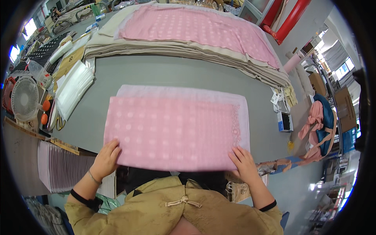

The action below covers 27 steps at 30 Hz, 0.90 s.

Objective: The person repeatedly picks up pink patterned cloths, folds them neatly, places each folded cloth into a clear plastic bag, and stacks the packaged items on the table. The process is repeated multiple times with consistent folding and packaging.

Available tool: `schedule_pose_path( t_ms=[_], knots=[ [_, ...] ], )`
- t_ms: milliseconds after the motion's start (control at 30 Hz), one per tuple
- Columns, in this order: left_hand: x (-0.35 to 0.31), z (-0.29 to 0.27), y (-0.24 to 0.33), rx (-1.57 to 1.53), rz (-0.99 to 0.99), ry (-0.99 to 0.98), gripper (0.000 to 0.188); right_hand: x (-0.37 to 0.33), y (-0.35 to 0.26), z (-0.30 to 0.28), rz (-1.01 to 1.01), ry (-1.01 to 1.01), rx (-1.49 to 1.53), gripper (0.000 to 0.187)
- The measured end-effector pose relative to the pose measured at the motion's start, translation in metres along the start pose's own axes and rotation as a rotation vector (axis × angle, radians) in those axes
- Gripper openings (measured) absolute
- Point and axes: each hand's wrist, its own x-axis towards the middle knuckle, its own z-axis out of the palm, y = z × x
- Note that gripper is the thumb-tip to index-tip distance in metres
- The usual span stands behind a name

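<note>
A pink cloth (pixel 168 133) with pale dots lies folded into a rectangle on the grey table (pixel 176 72). A frayed, fringe-like strip runs down its right part, and a paler lilac layer (pixel 184 93) shows past its far and right edges. My left hand (pixel 106 157) grips the near left corner, fingers on top of the cloth. At the near right corner, my right hand (pixel 244 162) holds the edge, its fingers lying over the fabric. Both thumbs are partly hidden. The cloth's near edge reaches the table's front edge, close to my body.
A broad stack of beige cloth (pixel 168 49) spans the far side, with another pink dotted cloth (pixel 196 25) on top. To the left are clear plastic bags (pixel 74 90), a white fan (pixel 25 98) and scissors (pixel 60 123). A small blue box (pixel 284 122) sits right.
</note>
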Motion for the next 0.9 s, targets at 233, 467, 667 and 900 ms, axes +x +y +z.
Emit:
schedule_pose_path(
  t_ms=[233, 467, 667, 900],
  knots=[
    [0.02, -0.044, -0.042, -0.597, -0.711, 0.264, 0.018, 0.032, 0.022, -0.026, 0.613, 0.337, 0.406, 0.017],
    [0.131, -0.001, -0.052, 0.199, -0.535, 0.521, 0.022, 0.161, 0.041, -0.013, 0.603, 0.321, -0.224, 0.03],
    [0.131, 0.04, -0.023, 0.366, -0.358, 0.593, 0.035, 0.155, 0.004, 0.055, 0.17, 0.262, -0.11, 0.054],
    [0.109, -0.023, -0.058, -0.832, -0.772, 0.147, 0.038, 0.11, 0.062, 0.036, 0.847, 0.324, -0.283, 0.038]
  ],
)
